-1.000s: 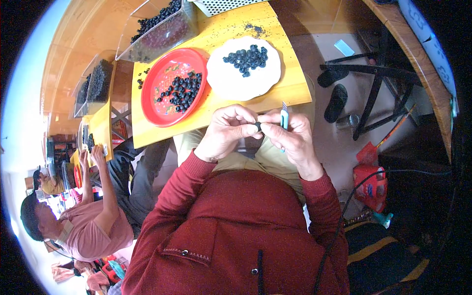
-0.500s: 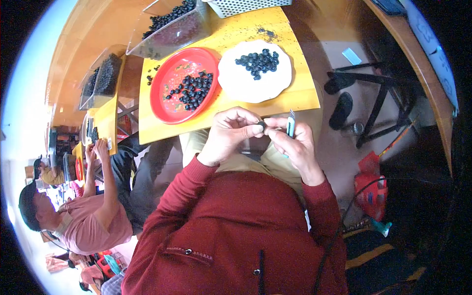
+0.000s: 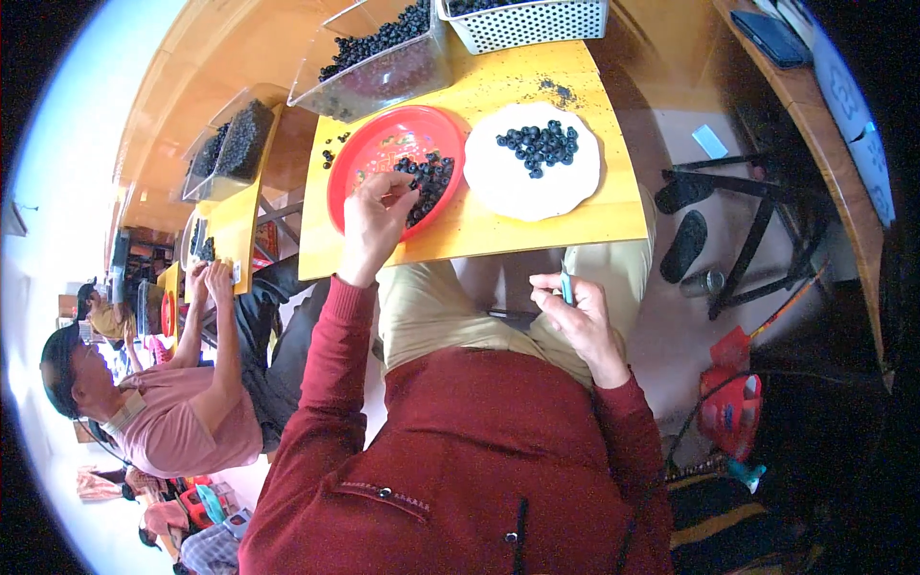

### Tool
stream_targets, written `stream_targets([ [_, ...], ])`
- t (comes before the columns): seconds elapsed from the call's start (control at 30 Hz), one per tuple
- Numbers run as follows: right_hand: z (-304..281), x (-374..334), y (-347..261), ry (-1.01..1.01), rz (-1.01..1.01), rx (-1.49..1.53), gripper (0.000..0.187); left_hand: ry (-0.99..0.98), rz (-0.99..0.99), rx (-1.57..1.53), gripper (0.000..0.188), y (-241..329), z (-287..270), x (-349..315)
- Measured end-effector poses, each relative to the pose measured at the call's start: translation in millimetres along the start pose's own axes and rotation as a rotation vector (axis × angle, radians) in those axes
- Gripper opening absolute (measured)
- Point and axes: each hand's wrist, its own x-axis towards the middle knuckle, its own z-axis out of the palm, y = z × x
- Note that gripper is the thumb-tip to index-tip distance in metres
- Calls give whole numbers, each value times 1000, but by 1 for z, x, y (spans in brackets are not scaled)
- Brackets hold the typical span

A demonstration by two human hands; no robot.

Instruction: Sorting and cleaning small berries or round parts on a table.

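Note:
My left hand [image 3: 376,222] reaches over the red plate [image 3: 347,158], thumb and fingers drawn together at the edge of a heap of small round black pieces [image 3: 436,175]. What its fingertips hold, if anything, I cannot make out. Low in front of the table's edge, my right hand [image 3: 583,311] is closed around a slim teal utility knife [image 3: 567,287] pointing upward. To the right of the red plate stands a white scalloped plate [image 3: 527,201] carrying a cluster of similar black pieces [image 3: 539,146].
A clear bin [image 3: 383,81] full of black pieces and a white perforated basket [image 3: 527,31] stand at the back of the yellow table [image 3: 331,254]. Dark crumbs [image 3: 558,91] lie behind the white plate. On the left, another person [image 3: 182,407] works at a second table.
My left hand has moved from beside my right hand to the red plate. My right hand stays low with the utility knife. The black piece between my hands no longer shows there.

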Motion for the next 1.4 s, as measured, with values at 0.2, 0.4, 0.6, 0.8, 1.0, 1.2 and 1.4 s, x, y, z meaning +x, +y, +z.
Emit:
stream_targets([
  [0.2,-6,4,19,5,79,92,22,-84,141,60,18,17,14,4],
  [0.4,-12,7,28,31,89,121,22,-241,353,126,23,41,63,17],
  [0.6,-18,5,33,51,57,155,23,-326,502,299,24,64,102,33],
  [0.8,-19,2,27,75,57,156,23,-373,501,373,20,70,109,38],
  [1.0,-21,3,27,74,62,172,23,-417,529,294,17,59,110,40],
  [1.2,-21,4,29,76,43,158,22,-435,491,273,15,56,109,35],
  [1.4,-22,3,31,102,20,162,23,-446,321,-11,15,69,98,22],
])
